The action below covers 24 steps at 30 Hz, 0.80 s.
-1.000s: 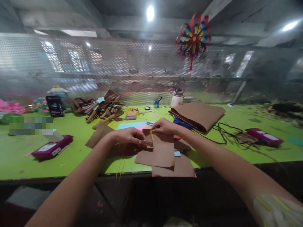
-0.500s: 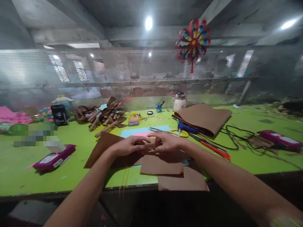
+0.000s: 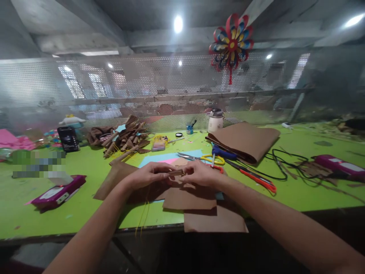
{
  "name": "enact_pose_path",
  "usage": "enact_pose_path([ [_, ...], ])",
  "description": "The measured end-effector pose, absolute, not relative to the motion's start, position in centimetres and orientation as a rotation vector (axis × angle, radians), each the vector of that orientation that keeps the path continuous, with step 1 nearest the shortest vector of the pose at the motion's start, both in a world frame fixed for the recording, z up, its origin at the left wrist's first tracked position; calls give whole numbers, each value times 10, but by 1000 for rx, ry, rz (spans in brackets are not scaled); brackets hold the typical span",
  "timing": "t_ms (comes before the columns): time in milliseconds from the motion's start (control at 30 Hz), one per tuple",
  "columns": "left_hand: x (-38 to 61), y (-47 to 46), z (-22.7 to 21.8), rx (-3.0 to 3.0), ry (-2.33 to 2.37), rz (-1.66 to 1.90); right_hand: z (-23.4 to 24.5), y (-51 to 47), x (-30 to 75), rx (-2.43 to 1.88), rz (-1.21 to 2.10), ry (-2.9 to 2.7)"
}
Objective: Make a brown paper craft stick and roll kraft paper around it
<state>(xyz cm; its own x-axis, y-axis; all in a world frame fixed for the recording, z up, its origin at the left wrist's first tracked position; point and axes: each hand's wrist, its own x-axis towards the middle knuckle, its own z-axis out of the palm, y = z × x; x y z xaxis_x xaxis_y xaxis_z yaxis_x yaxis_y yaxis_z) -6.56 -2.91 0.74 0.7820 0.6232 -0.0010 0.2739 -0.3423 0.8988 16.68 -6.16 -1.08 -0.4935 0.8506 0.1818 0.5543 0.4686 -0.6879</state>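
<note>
Between my two hands, just above the paper sheets, is a small rolled piece of brown paper (image 3: pixel 176 172). My left hand (image 3: pixel 151 175) pinches its left end with thumb and fingers. At the other end, the fingers of my right hand (image 3: pixel 196 174) are closed on it. Beneath them lie flat brown paper sheets (image 3: pixel 189 199), one reaching past the table's front edge. Light blue paper (image 3: pixel 145 161) shows behind my hands. Scissors with yellow handles (image 3: pixel 212 159) lie just beyond my right hand, beside a blue glue gun (image 3: pixel 224 152).
A folded brown paper stack (image 3: pixel 245 140) lies at the back right, near a red-handled tool (image 3: pixel 258 180) and black cables (image 3: pixel 281 163). Rolled brown paper pieces (image 3: pixel 129 139) are heaped at the back left. Purple power strips (image 3: pixel 59 194) sit at both sides; a phone (image 3: pixel 68 139) stands left.
My fingers have shifted on the small brown paper piece, which now looks narrower and more tightly rolled. The view has moved slightly, and red scissor handles now show beside my right hand.
</note>
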Motion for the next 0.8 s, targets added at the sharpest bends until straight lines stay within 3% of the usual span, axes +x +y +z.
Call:
enact_pose_path([
  [233,-65,-31,9,1863,697,418,21,-60,206,-902,926,-2199],
  [367,-66,-29,8,1868,701,408,45,-66,234,-1020,978,-2209],
  [667,-62,-28,9,2152,665,299,41,-119,282,-1437,551,-2521],
  [800,-60,-31,11,2261,685,276,36,-132,261,-1377,52,-2492],
])
